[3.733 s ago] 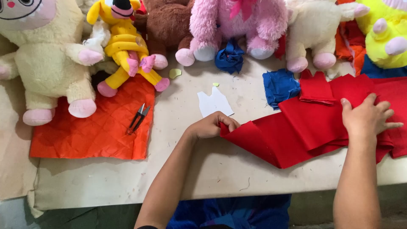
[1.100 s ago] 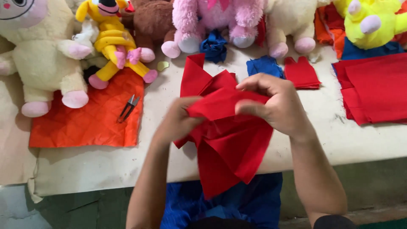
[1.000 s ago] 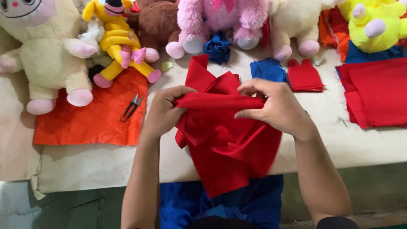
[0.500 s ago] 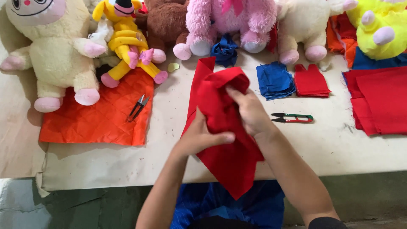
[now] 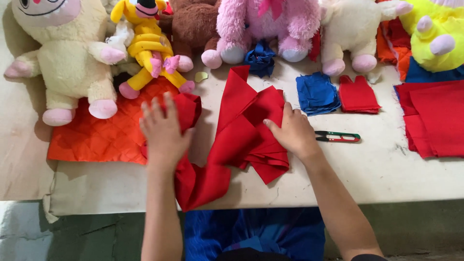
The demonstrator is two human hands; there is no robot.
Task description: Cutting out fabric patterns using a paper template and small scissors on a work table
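Observation:
A crumpled piece of red cloth (image 5: pixel 237 140) lies spread across the table, one end hanging over the front edge. My left hand (image 5: pixel 163 130) lies flat, fingers apart, on the cloth's left part, which overlaps an orange quilted piece (image 5: pixel 96 140). My right hand (image 5: pixel 290 131) presses flat on the folded right part of the red cloth. Just right of that hand lie small thread snips (image 5: pixel 338 137) with green and red handles.
Plush toys line the back: a cream one (image 5: pixel 63 58), a yellow one (image 5: pixel 145 48), a brown one (image 5: pixel 193 24), a pink one (image 5: pixel 266 24), a white one (image 5: pixel 353 29). Blue pieces (image 5: pixel 316 93), small red pieces (image 5: pixel 357 94) and a red stack (image 5: pixel 435 121) lie to the right.
The red cloth was held up in both hands; now it lies on the table, with both hands flat on it and moved apart. The left hand has shifted left onto the orange piece's edge.

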